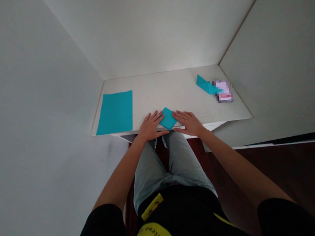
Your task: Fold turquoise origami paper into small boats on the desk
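Note:
A small folded piece of blue paper (167, 118) lies diamond-wise at the front edge of the white table, one corner pointing toward me. My left hand (152, 127) rests flat with fingers outstretched, its fingertips touching the paper's left corner. On the opposite side my right hand (188, 123) lies flat too, fingertips on the right corner. Both thumbs reach inward near the paper's lower corner, at the table edge. Neither hand grips the paper.
A larger blue sheet (116, 113) lies flat at the table's left end. Toward the back right is a folded blue strip (205, 85), beside a pixelated pinkish item (223, 90). Walls enclose the white table (154, 86) at the left, back and right.

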`<state>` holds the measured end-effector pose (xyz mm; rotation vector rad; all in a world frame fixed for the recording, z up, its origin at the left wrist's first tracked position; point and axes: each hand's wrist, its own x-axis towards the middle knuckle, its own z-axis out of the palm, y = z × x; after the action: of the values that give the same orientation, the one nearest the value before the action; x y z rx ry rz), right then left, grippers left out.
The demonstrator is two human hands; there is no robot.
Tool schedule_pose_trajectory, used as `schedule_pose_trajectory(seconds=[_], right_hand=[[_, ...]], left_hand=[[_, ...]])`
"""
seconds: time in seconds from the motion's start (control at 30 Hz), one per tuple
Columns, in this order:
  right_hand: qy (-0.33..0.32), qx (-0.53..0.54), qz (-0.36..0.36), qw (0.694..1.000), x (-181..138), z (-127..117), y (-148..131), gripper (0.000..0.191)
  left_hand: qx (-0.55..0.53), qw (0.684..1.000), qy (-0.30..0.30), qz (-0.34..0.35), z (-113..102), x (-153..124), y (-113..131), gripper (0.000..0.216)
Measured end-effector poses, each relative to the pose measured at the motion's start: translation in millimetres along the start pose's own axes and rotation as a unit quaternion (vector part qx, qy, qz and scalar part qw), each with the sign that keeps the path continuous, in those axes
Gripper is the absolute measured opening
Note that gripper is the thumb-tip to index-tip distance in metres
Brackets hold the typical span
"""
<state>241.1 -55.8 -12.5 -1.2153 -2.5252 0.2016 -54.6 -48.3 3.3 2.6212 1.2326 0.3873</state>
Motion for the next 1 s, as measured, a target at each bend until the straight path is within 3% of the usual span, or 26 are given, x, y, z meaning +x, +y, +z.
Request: schedule_pose_trajectory(seconds=[0.1,0.33,0.47,0.6,0.7,0.87,1.0], right_hand=[[0.004,0.025,0.007,1.0,0,-1,2,0.067],[0.059,0.096,0.099,0.989,13,7,2,0.031],[0.094,0.11,0.179,0.973,25,10,-2,0.029],[0.107,0.098,0.213,0.966,32,7,-12,0.039],[0.102,0.043,0.196,0.974,33,5,-25,0.038],[0.041,0.001,0.084,0.996,30,19,-50,0.049],[0.005,-0.003,0.046,0.999,21,24,-49,0.062]], left_hand=[[-0.031,0.999,0.008,-0.021,1,1,0,0.08],[-0.122,0.988,0.053,-0.082,5,11,-6,0.027],[-0.137,0.979,0.079,-0.13,4,18,-3,0.023],[-0.105,0.978,0.093,-0.153,0,18,3,0.04],[-0.058,0.987,0.079,-0.124,0,15,6,0.042],[0.012,0.997,0.04,-0.073,7,12,8,0.046],[0.023,0.998,0.028,-0.047,8,8,7,0.052]])
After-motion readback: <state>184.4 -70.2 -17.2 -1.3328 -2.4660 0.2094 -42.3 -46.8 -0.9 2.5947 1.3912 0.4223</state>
